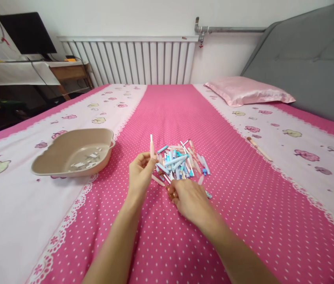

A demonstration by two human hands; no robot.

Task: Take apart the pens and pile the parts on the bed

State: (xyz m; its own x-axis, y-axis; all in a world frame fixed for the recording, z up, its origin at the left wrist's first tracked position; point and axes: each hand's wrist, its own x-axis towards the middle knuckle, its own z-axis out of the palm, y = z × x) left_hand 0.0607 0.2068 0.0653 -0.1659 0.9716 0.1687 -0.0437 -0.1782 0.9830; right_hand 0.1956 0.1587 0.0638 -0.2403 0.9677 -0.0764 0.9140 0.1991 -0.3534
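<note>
My left hand pinches a pale pink pen barrel, held upright with a thin white piece rising from its top. Just beyond both hands lies a heap of pen parts, with pale blue and pink barrels, caps and thin white sticks jumbled together. My right hand reaches to the near edge of this heap, palm down. Its fingers are curled in beside small brown pieces; what they hold, if anything, is hidden.
On the left stands a beige plastic basin with small white pieces inside. A pink pen with a brown end lies apart on the right. Behind are a pink pillow, a white radiator and a desk with a monitor.
</note>
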